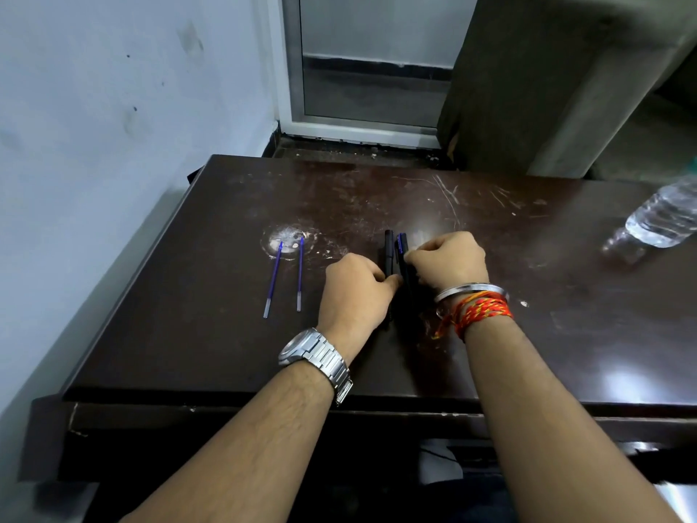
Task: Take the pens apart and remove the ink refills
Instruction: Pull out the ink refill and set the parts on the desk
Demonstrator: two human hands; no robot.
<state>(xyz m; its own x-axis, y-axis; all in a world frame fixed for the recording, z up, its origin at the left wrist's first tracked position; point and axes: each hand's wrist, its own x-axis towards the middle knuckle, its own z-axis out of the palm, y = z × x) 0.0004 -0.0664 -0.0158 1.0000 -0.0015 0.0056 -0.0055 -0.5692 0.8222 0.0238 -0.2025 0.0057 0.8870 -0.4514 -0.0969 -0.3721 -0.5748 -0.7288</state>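
Observation:
Two blue ink refills point(273, 279) point(300, 275) lie side by side on the dark brown table point(196, 296), left of my hands. At the table's middle lie dark pens: a black pen point(388, 252) and a pen with a blue clip point(401, 245) beside it. My left hand point(354, 292), with a metal watch on the wrist, pinches the black pen's lower part. Fingers of my right hand point(449, 260), with red thread and a steel bangle at the wrist, close on the blue-clipped pen. The pens' lower ends are hidden between my hands.
A clear plastic water bottle point(663, 217) lies on its side at the table's right edge. A white scuff mark point(288, 237) sits near the refill tips. A wall runs along the left, a door frame and curtain stand behind the table.

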